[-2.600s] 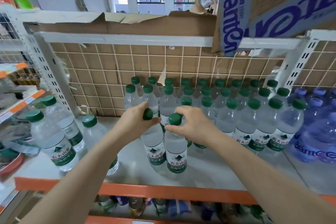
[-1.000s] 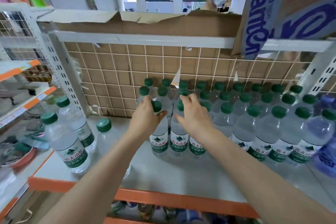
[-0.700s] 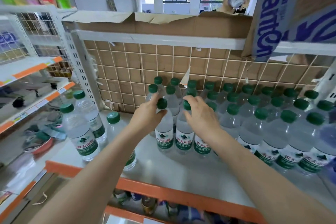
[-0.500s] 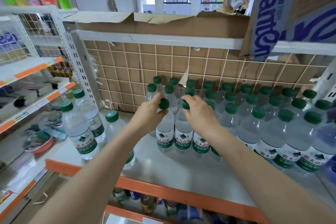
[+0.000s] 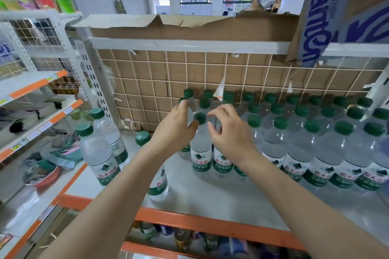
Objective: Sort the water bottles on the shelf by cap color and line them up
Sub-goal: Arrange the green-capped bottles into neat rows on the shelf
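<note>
Clear water bottles with green caps stand in several rows along the back right of the grey shelf. At the left end of the front row stand two bottles, one with its cap showing and one with its cap hidden behind my right hand. My left hand is beside the first bottle's neck, thumb close to it, fingers spread up to a cap behind. My right hand hovers in front of the second bottle, fingers apart and curled.
Three loose green-capped bottles stand on the shelf's left: a front one, one behind it and one under my left forearm. A wire grid with cardboard backs the shelf. An orange rail edges the front. A person stands behind the shelving.
Both hands pushed the two bottles back into line with the front row. The fingers have since come off the caps and spread apart.
</note>
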Demonstrator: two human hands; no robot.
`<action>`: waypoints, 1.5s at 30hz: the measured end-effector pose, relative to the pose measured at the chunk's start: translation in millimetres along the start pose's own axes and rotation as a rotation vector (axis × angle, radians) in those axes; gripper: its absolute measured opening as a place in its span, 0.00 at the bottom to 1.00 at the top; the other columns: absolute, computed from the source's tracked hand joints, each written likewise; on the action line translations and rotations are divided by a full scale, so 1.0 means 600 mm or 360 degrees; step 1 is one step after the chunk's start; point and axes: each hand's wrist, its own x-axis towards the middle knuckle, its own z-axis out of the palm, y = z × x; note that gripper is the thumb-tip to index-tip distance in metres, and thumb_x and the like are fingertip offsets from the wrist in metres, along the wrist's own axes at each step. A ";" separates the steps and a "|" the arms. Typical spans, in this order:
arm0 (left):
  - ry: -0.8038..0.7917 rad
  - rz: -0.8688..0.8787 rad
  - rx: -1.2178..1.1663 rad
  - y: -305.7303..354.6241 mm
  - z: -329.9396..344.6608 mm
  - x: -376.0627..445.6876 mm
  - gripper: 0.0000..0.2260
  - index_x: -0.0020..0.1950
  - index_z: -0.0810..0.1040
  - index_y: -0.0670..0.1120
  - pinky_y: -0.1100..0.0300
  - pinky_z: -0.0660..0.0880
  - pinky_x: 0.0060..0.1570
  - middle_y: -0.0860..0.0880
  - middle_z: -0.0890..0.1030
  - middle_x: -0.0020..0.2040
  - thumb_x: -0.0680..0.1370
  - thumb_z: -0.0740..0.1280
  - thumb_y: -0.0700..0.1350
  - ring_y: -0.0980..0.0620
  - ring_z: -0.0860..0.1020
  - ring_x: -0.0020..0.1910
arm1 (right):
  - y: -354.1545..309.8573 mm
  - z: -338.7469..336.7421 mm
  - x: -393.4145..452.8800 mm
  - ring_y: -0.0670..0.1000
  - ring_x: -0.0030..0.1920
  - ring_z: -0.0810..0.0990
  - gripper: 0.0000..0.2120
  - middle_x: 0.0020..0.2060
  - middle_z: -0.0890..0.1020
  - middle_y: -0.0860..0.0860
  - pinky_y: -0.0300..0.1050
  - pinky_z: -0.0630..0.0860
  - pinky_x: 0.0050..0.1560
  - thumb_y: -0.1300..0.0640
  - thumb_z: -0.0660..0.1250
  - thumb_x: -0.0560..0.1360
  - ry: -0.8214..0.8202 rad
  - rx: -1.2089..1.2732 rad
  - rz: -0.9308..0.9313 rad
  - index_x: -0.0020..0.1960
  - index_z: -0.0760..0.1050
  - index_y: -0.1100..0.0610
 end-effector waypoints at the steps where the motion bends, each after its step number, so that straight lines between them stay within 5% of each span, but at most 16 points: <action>1: 0.0065 0.0062 -0.0026 -0.002 -0.022 -0.001 0.16 0.66 0.67 0.47 0.49 0.75 0.55 0.47 0.76 0.59 0.79 0.63 0.47 0.46 0.76 0.55 | -0.009 0.009 -0.002 0.45 0.33 0.70 0.09 0.53 0.75 0.49 0.38 0.66 0.34 0.53 0.65 0.77 0.0021 0.0062 -0.0059 0.54 0.77 0.56; 6: 0.0523 0.0154 -0.0097 -0.058 -0.114 -0.021 0.06 0.51 0.80 0.44 0.52 0.76 0.48 0.49 0.82 0.45 0.77 0.64 0.41 0.48 0.79 0.45 | -0.050 0.069 -0.012 0.39 0.34 0.68 0.21 0.52 0.77 0.47 0.41 0.69 0.40 0.36 0.60 0.74 -0.0268 0.0196 -0.0087 0.55 0.77 0.52; 8: 0.0699 0.0054 -0.0156 -0.097 -0.127 -0.039 0.05 0.48 0.80 0.42 0.54 0.75 0.48 0.49 0.81 0.44 0.76 0.65 0.38 0.47 0.78 0.45 | -0.072 0.086 -0.013 0.40 0.42 0.73 0.24 0.55 0.76 0.45 0.42 0.71 0.46 0.34 0.64 0.72 -0.0470 0.0254 -0.0013 0.60 0.74 0.50; 15: 0.1363 -0.0114 0.0174 -0.221 -0.104 -0.114 0.18 0.59 0.74 0.38 0.56 0.61 0.61 0.40 0.75 0.58 0.72 0.66 0.44 0.41 0.70 0.59 | -0.109 0.160 -0.023 0.44 0.60 0.75 0.42 0.63 0.75 0.41 0.48 0.73 0.62 0.33 0.73 0.61 -0.1096 0.0305 0.0174 0.70 0.59 0.40; 20: 0.1074 -0.0626 -0.0264 -0.272 -0.068 -0.142 0.31 0.67 0.65 0.40 0.48 0.66 0.64 0.42 0.69 0.62 0.71 0.73 0.50 0.43 0.68 0.62 | -0.099 0.200 -0.035 0.47 0.58 0.76 0.42 0.59 0.77 0.43 0.48 0.74 0.61 0.45 0.77 0.62 -0.1210 0.0498 0.0392 0.71 0.60 0.41; 25: 0.0872 -0.0978 -0.0163 -0.300 -0.048 -0.132 0.29 0.67 0.65 0.43 0.46 0.70 0.58 0.43 0.71 0.63 0.72 0.72 0.52 0.42 0.70 0.63 | -0.092 0.221 -0.052 0.47 0.46 0.80 0.32 0.51 0.78 0.38 0.46 0.79 0.43 0.46 0.78 0.60 -0.1178 0.0720 0.0644 0.59 0.68 0.34; 28: 0.0856 -0.0914 -0.0084 -0.297 -0.045 -0.132 0.25 0.63 0.67 0.43 0.46 0.72 0.51 0.42 0.73 0.58 0.72 0.71 0.51 0.40 0.72 0.58 | -0.090 0.227 -0.063 0.45 0.54 0.78 0.30 0.51 0.79 0.38 0.45 0.77 0.55 0.47 0.80 0.59 -0.0948 0.0727 0.0669 0.57 0.70 0.36; 33: 0.0768 -0.0754 -0.0113 -0.275 -0.029 -0.136 0.23 0.62 0.70 0.42 0.48 0.70 0.47 0.42 0.75 0.55 0.71 0.73 0.48 0.40 0.73 0.55 | -0.079 0.223 -0.072 0.42 0.52 0.79 0.33 0.51 0.81 0.39 0.40 0.76 0.54 0.45 0.78 0.62 -0.0624 0.0608 0.0767 0.63 0.70 0.45; 39: 0.0437 -0.0480 -0.0283 -0.260 -0.008 -0.106 0.22 0.62 0.70 0.48 0.50 0.74 0.46 0.49 0.77 0.54 0.71 0.73 0.50 0.45 0.76 0.51 | -0.088 0.229 -0.071 0.45 0.48 0.80 0.27 0.46 0.79 0.42 0.40 0.78 0.47 0.49 0.79 0.64 -0.0270 0.0611 0.0949 0.55 0.66 0.47; 45: 0.0226 -0.0279 -0.0442 -0.247 -0.001 -0.074 0.24 0.64 0.70 0.48 0.55 0.70 0.50 0.52 0.75 0.56 0.70 0.73 0.46 0.50 0.73 0.54 | -0.088 0.241 -0.066 0.47 0.54 0.81 0.30 0.54 0.82 0.44 0.46 0.77 0.54 0.49 0.76 0.63 -0.0501 0.0543 0.0922 0.63 0.70 0.48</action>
